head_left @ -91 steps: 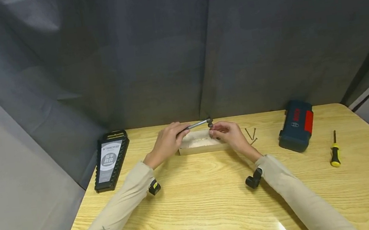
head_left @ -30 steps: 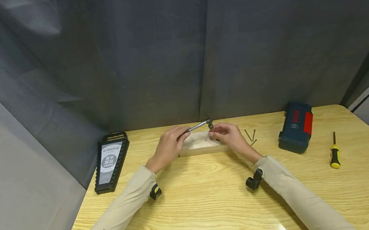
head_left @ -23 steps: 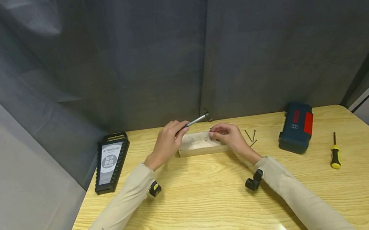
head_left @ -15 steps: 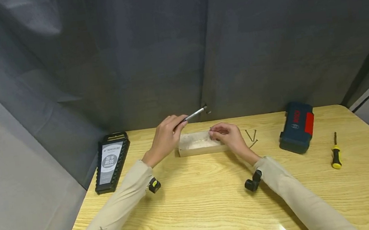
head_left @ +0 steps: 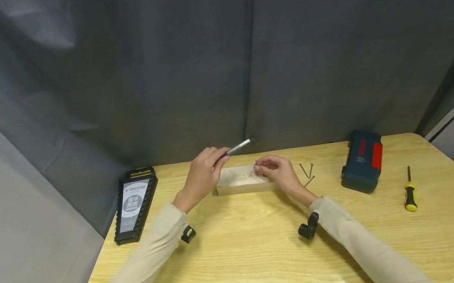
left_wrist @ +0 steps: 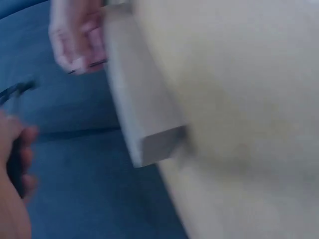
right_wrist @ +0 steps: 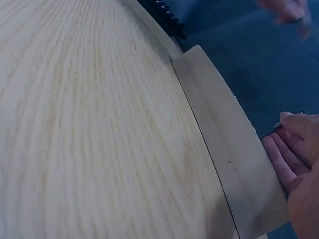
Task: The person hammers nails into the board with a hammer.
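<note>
My left hand [head_left: 202, 176] grips a hammer [head_left: 238, 148] by its dark handle. Its head is blurred and raised above the far side of a pale wooden block [head_left: 238, 188]. At the block's right part, my right hand [head_left: 279, 173] pinches a thin nail [right_wrist: 271, 131] between thumb and fingers, the nail standing at the block's top. In the left wrist view the hammer head [left_wrist: 22, 87] is apart from the nail. The nail's point is hidden by my fingers and the block.
Three loose nails [head_left: 311, 169] lie right of the block. Farther right are a dark blue case [head_left: 357, 164] with a red patch and a yellow-black screwdriver [head_left: 410, 195]. A black tool rack [head_left: 133, 206] with a printed card lies at left. A dark curtain [head_left: 185, 71] hangs behind.
The hammer head was down by the right fingers one second ago. It rose above them, and is now slightly blurred in the air. My right hand keeps its pinch at the block.
</note>
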Demonstrator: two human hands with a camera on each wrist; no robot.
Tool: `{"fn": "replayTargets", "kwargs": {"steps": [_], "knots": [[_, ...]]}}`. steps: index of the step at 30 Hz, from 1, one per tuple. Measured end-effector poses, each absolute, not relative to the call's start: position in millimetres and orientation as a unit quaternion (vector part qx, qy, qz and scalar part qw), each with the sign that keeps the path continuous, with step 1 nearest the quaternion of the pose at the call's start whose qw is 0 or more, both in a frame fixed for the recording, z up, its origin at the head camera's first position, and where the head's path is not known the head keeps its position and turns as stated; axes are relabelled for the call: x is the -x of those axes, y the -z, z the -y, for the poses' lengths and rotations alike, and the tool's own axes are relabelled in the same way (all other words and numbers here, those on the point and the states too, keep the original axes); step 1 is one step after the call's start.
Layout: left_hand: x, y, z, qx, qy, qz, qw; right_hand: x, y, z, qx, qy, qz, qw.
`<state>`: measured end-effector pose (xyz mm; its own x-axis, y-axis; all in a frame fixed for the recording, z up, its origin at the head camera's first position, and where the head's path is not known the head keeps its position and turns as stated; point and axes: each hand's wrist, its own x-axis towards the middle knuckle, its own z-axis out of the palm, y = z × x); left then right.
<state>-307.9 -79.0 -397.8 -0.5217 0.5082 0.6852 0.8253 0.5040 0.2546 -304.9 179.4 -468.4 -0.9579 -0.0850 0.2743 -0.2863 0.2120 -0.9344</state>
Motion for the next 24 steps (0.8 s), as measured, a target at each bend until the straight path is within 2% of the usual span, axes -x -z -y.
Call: {"fn": "replayTargets", "kwargs": {"steps": [5,10,19,24], "knots": [[300,417,82,0.431,0.234,0.834,0.253,307,470,-178,-0.136,-0.605,0.781,0.075],[304,407,76,0.414,0.282,0.827,0.257,307,469,-180,-0.139,-0.603,0.781,0.083],[305,411,81,0.390,0.281,0.857,0.188,308,468,-182,-0.142,-0.606,0.780,0.074],[306,411,80,0.392,0.279,0.854,0.197,307,466,-184,-0.135,-0.597,0.786,0.083]]}}
